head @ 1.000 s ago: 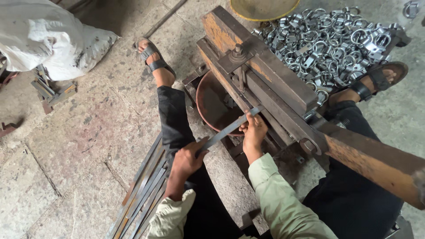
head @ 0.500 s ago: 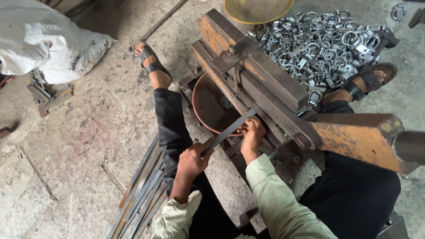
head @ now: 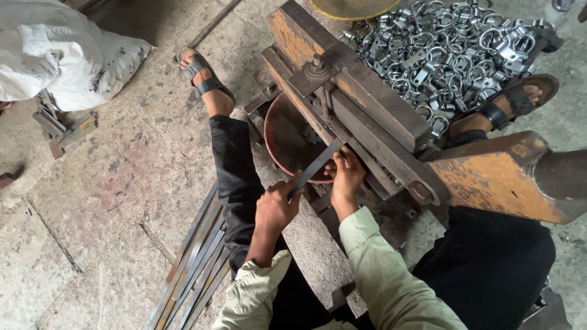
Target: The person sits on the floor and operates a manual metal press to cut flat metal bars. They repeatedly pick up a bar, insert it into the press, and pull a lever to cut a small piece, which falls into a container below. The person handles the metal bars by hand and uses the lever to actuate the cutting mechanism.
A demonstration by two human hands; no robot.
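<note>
A flat metal strip point(head: 318, 164) is held between the two hands, slanting from lower left to upper right over a round reddish pan point(head: 284, 137) that sits beneath a rusty iron press point(head: 361, 104). The strip's near end is pinched in the left hand point(head: 276, 206), whose fingers are closed around it, while the right hand point(head: 347, 174) is curled at the strip's far end, just beside the press frame; whether that end is fully gripped or only steadied cannot be told. The strip is seen as narrow, straight, thin and dull grey, with darker edges. A bundle of similar long strips point(head: 195, 263) is laid on the stone floor point(head: 92, 201) beside the left leg, well apart from the held strip. A heap of shiny metal rings point(head: 452, 49) is piled behind the press, near a sandalled foot point(head: 520, 98).
</note>
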